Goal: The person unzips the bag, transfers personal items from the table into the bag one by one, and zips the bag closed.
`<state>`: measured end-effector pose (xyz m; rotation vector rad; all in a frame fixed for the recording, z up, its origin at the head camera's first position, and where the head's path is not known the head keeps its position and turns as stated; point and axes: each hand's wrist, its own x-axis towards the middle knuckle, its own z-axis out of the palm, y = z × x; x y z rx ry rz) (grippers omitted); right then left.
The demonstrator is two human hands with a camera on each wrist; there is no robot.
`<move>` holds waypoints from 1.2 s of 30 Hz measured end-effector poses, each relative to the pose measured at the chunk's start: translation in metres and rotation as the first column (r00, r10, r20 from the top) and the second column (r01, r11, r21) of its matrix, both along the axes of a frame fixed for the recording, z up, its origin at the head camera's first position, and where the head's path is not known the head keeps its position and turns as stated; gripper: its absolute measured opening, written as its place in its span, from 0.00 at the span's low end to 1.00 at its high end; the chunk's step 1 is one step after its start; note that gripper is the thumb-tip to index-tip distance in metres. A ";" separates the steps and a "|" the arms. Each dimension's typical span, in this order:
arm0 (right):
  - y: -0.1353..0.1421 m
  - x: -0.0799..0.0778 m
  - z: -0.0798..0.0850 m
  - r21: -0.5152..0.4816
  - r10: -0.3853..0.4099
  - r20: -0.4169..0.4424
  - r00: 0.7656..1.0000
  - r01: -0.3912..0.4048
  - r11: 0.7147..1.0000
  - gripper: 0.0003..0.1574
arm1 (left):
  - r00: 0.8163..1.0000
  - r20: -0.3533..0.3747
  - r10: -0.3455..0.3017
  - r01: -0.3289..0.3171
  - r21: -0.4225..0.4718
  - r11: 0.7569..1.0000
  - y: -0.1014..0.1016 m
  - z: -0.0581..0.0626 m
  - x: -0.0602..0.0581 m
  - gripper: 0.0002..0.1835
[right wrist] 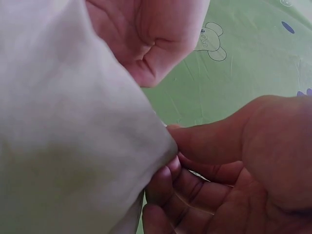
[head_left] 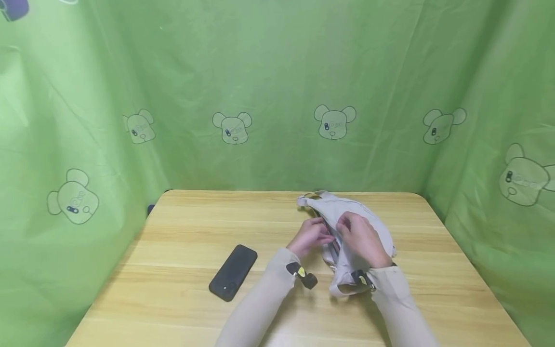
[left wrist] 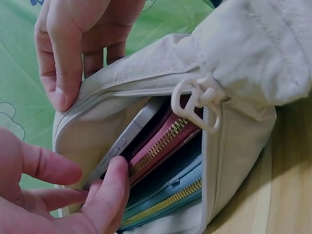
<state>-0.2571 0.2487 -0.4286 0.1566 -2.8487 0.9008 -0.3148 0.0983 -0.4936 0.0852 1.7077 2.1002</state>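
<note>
A pale beige crossbody bag lies on the table, unzipped, its mouth facing the left hand. My right hand pinches the upper edge of the opening between thumb and fingers. Reaching into the bag, my left hand has its thumb and fingers at the lower end of a silver-edged smartphone, which they pinch. Beside that phone sit a dark red zip pouch and a blue zip pouch, both with gold-coloured zips. The bag's zip pull hangs at the end of the opening.
A black smartphone lies on the wooden table, left of my left forearm. Green curtains with bear-head prints surround the table at the back and both sides. The bag's strap loops at its far end.
</note>
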 end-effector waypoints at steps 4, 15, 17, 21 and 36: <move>-0.001 0.000 0.001 -0.003 -0.002 0.019 1.000 0.002 1.000 0.05 | 1.000 -0.006 -0.012 0.012 0.004 1.000 0.002 0.000 -0.001 0.30; 0.001 -0.001 0.002 0.006 -0.005 0.026 1.000 0.004 1.000 0.06 | 0.997 0.071 -0.032 0.025 0.099 0.995 -0.005 0.003 0.003 0.18; 0.001 -0.001 0.001 0.007 -0.004 0.025 1.000 0.003 1.000 0.06 | 0.996 0.079 -0.037 0.027 0.118 0.993 -0.006 0.004 0.004 0.18; 0.003 -0.002 -0.001 0.011 -0.006 0.021 1.000 0.006 1.000 0.06 | 0.996 0.073 -0.046 0.034 0.162 0.986 -0.006 0.003 0.004 0.19; 0.004 -0.002 0.000 0.013 -0.012 0.009 1.000 0.012 1.000 0.07 | 1.000 -0.017 -0.003 0.005 0.076 0.997 -0.021 0.002 0.009 0.23</move>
